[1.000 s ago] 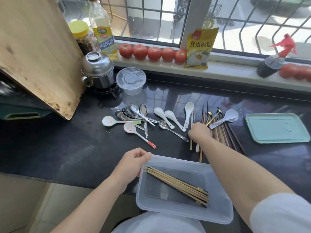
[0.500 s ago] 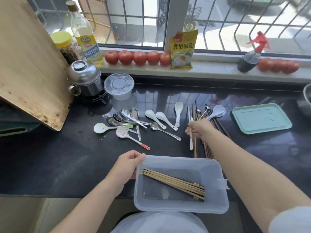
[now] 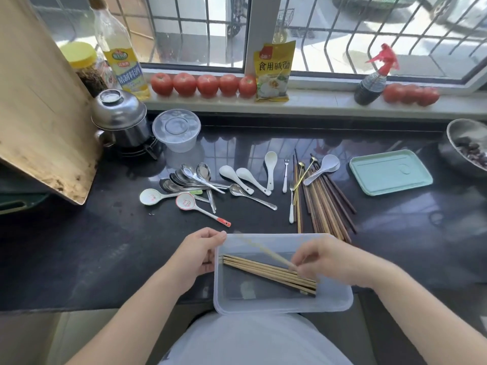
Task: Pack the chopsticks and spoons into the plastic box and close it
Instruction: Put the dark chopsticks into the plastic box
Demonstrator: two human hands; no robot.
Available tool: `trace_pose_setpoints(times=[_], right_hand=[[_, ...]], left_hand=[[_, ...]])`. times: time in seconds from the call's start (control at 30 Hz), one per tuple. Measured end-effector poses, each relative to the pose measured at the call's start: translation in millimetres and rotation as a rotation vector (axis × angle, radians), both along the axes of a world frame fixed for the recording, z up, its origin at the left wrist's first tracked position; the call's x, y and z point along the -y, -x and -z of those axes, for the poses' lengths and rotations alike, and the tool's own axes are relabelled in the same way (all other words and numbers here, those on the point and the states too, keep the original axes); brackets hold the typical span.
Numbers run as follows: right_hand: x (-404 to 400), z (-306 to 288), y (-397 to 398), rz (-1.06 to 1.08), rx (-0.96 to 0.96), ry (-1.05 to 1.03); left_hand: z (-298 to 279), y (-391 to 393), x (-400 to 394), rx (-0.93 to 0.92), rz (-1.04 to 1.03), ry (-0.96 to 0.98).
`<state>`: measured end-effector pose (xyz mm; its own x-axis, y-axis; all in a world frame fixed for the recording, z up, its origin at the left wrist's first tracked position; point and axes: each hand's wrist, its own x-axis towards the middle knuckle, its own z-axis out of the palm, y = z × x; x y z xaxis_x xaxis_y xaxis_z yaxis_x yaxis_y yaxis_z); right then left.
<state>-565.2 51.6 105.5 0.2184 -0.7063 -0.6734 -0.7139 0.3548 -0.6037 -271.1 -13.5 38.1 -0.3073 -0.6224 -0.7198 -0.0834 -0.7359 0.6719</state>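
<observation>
A clear plastic box (image 3: 334,302) sits at the counter's near edge with several light wooden chopsticks (image 3: 266,272) lying slantwise inside. My left hand (image 3: 196,252) grips the box's left rim. My right hand (image 3: 326,258) is over the box and pinches a blurred light chopstick (image 3: 259,250) that points up-left. A pile of darker chopsticks (image 3: 324,206) lies behind the box on the black counter. Metal and white ceramic spoons (image 3: 200,183) are spread to the left of that pile. The box's pale green lid (image 3: 390,171) lies at the right.
A steel pot (image 3: 120,115) and a round clear tub (image 3: 176,130) stand at the back left, under a leaning wooden board (image 3: 39,101). Tomatoes (image 3: 203,84), bottles and a yellow packet line the windowsill. A metal bowl (image 3: 458,143) sits at the far right.
My right hand left the chopstick pile and came back over the box with a light chopstick. My left hand stayed on the box's rim.
</observation>
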Motion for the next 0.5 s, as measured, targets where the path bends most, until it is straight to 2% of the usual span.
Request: trace_pose_setpoints(times=[0.07,0.17,0.33,0.5], right_hand=[[-8,29,-10,-0.290,-0.350,0.058],[-12,58,-28,-0.468,-0.571,0.157],[-14,68,-45,-0.449,-0.701,0.205],[-19,75,-45,-0.329,-0.689,0.169]], left_hand=[[0,-1,1,0.002,0.016,0.009],[2,-1,1,0.000,0.029,0.014],[3,-2,1,0.020,0.033,0.020],[4,0,-1,0.026,0.019,0.031]])
